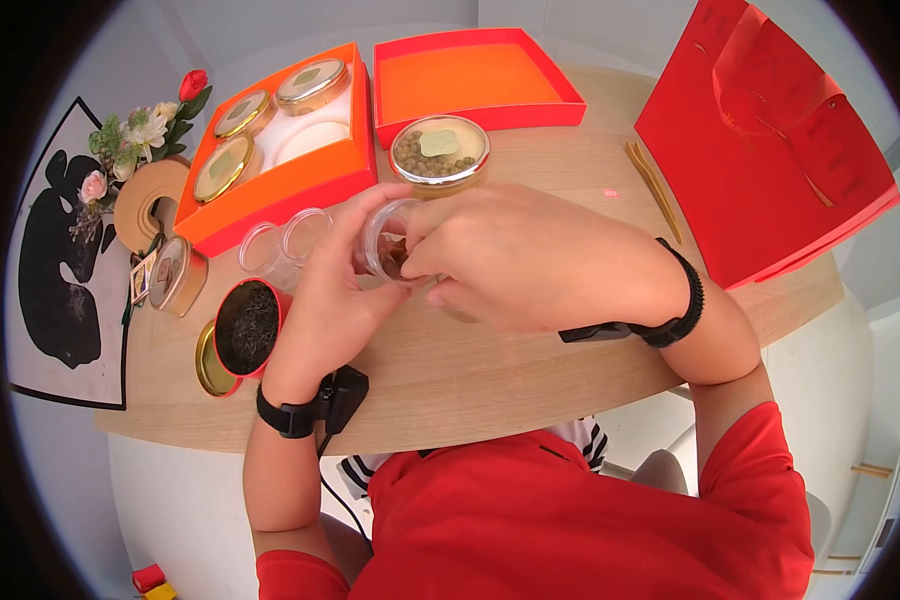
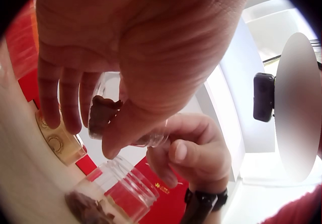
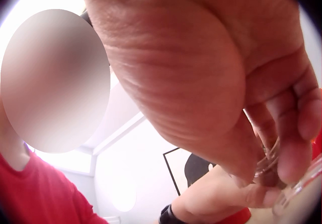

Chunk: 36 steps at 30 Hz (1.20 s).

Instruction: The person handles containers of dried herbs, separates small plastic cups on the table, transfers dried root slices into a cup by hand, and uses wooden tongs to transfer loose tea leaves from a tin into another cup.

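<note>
My left hand (image 1: 330, 305) grips a small clear jar (image 1: 373, 238), thumb on one side and fingers on the other. Dark brown, dried-looking pieces (image 2: 102, 114) lie inside it. At the jar's mouth is my right hand (image 1: 550, 255), its fingers bent into the opening; whether they pinch a piece is hidden. Below both hands in the left wrist view stands a second clear jar (image 2: 128, 189) with a threaded neck and brown pieces at its bottom. Two more clear containers (image 1: 305, 235) are beside my left hand.
A red tin (image 1: 282, 300) of dark, leaf-like strands stands at left by its gold lid (image 1: 210, 362). Behind are an orange box (image 1: 360, 150) of gold-rimmed jars, its lid (image 1: 480, 85), and a jar of green beads (image 1: 440, 165). A red bag (image 1: 760, 170) stands right, near wooden sticks (image 1: 653, 190).
</note>
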Available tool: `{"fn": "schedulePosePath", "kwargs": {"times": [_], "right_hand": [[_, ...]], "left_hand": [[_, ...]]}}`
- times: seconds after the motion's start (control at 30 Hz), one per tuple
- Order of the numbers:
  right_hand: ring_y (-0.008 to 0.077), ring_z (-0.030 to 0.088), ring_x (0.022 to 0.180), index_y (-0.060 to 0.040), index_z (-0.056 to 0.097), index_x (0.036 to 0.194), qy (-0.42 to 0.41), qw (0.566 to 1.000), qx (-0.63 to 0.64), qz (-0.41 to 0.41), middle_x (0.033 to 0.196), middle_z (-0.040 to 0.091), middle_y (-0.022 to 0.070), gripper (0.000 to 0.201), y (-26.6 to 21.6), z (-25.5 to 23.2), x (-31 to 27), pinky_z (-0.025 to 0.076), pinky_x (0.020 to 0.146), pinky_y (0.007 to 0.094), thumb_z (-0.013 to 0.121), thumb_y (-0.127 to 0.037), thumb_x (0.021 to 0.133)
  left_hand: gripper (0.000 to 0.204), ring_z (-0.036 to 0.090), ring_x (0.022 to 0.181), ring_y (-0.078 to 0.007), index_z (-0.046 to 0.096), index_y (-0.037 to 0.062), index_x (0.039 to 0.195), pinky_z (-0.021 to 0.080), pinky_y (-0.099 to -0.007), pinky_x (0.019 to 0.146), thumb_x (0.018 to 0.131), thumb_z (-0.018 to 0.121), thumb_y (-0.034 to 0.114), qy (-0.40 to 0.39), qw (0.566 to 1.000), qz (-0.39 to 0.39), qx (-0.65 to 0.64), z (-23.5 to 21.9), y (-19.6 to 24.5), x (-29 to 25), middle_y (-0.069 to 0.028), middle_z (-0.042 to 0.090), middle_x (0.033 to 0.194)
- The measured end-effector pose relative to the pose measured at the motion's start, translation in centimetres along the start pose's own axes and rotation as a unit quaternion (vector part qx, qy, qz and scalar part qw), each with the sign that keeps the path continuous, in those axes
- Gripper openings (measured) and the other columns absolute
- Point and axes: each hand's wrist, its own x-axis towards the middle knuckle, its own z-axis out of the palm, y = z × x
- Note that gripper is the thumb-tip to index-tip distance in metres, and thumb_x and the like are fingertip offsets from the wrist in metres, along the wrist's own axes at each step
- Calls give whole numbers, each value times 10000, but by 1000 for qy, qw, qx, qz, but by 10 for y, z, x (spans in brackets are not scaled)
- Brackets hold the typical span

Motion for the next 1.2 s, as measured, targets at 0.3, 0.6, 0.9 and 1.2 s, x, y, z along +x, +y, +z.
{"fn": "schedulePosePath", "kwargs": {"times": [0.3, 0.6, 0.9, 1.2], "right_hand": [[368, 705, 946, -11, 801, 970, -4, 1000, -9, 17, 983, 732, 143, 139, 1, -3, 1, 554, 852, 478, 747, -71, 858], [365, 713, 845, -14, 816, 967, 23, 999, 32, 23, 891, 750, 156, 140, 8, -6, 1, 567, 772, 445, 727, -15, 859], [387, 722, 834, 4, 816, 972, 87, 994, 58, 31, 877, 744, 222, 175, 7, -8, 4, 585, 770, 435, 708, 28, 836], [131, 730, 681, 39, 813, 1047, 48, 949, 273, 153, 816, 772, 98, 137, 8, -28, 7, 578, 630, 284, 748, 28, 928]], "left_hand": [[772, 687, 1194, -199, 533, 114, 1544, 559, -371, 1069, 840, 742, -126, -17, 1000, -12, 6, 2, 5, -2, -90, 688, 1252], [890, 596, 1357, -197, 483, 62, 1585, 494, -372, 1159, 784, 792, -171, -33, 997, -64, -2, -1, 9, -1, -78, 600, 1447], [784, 685, 1189, -203, 514, 117, 1552, 567, -369, 1038, 841, 756, -109, -22, 999, -31, -5, 0, 6, -2, -103, 690, 1254], [789, 686, 1178, -196, 488, 115, 1571, 576, -359, 1003, 863, 782, -70, -18, 999, -40, -21, -1, 2, -2, -114, 685, 1254]]}}
